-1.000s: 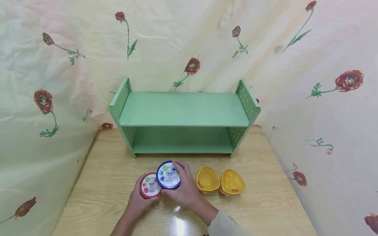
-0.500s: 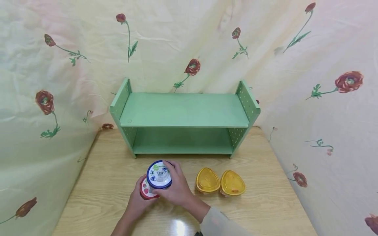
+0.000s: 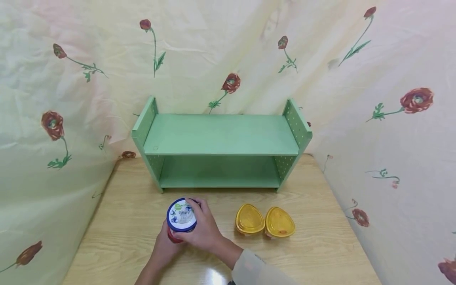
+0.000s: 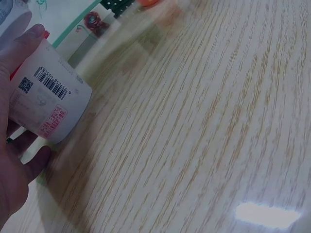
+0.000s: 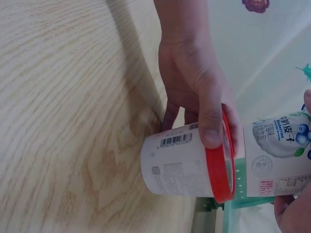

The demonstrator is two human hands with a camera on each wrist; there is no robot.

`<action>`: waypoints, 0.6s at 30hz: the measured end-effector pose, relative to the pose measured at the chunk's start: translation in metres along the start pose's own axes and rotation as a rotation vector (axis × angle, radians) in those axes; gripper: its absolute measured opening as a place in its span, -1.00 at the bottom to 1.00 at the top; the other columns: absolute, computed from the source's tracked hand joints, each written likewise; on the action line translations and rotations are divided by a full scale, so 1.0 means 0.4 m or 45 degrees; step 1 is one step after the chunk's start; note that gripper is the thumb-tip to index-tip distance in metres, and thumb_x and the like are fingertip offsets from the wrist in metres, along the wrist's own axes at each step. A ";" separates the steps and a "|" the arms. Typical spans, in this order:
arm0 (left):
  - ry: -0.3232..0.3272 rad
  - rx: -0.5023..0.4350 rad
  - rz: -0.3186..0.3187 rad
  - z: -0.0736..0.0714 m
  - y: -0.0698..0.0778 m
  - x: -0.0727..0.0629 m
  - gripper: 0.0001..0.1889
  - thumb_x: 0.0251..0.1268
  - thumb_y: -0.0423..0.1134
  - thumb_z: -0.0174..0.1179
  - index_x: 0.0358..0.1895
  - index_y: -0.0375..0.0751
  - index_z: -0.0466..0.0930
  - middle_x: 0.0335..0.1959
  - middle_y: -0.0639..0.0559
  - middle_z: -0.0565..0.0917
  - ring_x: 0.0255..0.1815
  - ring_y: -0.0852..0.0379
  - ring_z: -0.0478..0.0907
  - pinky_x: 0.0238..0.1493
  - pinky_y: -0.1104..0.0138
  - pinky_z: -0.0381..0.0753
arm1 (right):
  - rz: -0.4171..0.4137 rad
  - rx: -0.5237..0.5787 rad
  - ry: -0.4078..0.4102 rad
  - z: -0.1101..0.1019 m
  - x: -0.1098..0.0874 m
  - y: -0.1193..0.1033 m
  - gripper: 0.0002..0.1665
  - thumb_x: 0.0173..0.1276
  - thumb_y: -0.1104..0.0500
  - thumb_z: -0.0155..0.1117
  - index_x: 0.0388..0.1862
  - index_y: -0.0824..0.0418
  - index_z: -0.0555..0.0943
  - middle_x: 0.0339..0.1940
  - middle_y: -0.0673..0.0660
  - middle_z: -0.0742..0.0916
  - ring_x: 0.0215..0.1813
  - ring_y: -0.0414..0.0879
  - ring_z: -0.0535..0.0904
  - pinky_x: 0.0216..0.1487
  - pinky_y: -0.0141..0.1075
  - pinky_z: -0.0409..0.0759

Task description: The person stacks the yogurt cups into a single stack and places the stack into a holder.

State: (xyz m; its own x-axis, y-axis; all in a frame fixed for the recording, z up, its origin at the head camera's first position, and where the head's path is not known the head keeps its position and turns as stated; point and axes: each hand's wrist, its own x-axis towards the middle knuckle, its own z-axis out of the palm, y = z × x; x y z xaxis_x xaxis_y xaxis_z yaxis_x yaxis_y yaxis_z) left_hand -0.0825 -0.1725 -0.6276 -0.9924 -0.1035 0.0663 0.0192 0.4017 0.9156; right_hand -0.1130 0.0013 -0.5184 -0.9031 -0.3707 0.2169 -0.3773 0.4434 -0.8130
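Note:
My left hand [image 3: 165, 246] grips a white paper tub [image 5: 177, 165] with a red lid, its thumb at the rim and fingers round the far side. This tub stands upright low at the tabletop. In my right hand [image 3: 206, 231] is a similar tub with a blue lid [image 3: 181, 215] and blueberry print, held at its rim between thumb and fingers. The right wrist view shows the blueberry tub [image 5: 277, 153] right above the red lid, with a narrow gap between its base and the lid. From the head view it covers most of the red lid.
A green two-tier shelf [image 3: 221, 134] stands at the back of the wooden table [image 3: 313, 253]. Right of my hands are two yellow-lidded rounded-triangle containers, a left container [image 3: 250, 218] and a right container [image 3: 280, 222], side by side. Floral cloth [image 3: 192, 51] hangs behind and at both sides.
My right hand has carried the blueberry tub leftward, from beside and partly overlapping the red-lidded tub to over it. The left hand keeps its grip in nearly the same place.

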 end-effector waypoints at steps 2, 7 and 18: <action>-0.001 0.011 0.004 -0.001 0.000 -0.001 0.08 -0.16 -0.24 0.63 0.48 -0.30 0.16 0.31 -0.34 0.49 0.33 -0.24 0.45 0.32 -0.11 0.42 | 0.004 -0.004 -0.015 0.007 0.001 0.000 0.24 -0.08 -0.07 0.73 0.57 -0.07 0.25 0.39 0.03 0.35 0.30 -0.04 0.43 0.31 -0.09 0.50; -0.009 0.023 -0.004 -0.003 0.006 -0.004 0.05 -0.19 -0.33 0.60 0.46 -0.35 0.17 0.29 -0.34 0.52 0.33 -0.23 0.45 0.36 -0.02 0.38 | 0.009 -0.023 -0.036 0.021 0.002 -0.003 0.26 -0.07 -0.10 0.72 0.58 -0.10 0.22 0.42 0.03 0.34 0.31 -0.04 0.43 0.31 -0.11 0.50; -0.009 0.031 0.077 -0.004 -0.002 -0.008 -0.02 -0.21 -0.44 0.51 0.42 -0.44 0.22 0.23 -0.33 0.56 0.28 -0.19 0.49 0.30 0.30 0.42 | -0.028 -0.078 -0.052 0.044 0.004 0.009 0.26 -0.06 -0.11 0.72 0.59 -0.06 0.22 0.45 0.08 0.32 0.36 0.02 0.41 0.34 -0.12 0.48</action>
State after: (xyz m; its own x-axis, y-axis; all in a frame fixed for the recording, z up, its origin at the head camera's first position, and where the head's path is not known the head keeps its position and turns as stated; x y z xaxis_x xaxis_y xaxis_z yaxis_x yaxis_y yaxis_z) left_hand -0.0790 -0.1739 -0.6280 -0.9903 -0.0722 0.1184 0.0763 0.4290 0.9001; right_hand -0.1121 -0.0120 -0.5304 -0.8857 -0.4134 0.2112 -0.4101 0.4836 -0.7732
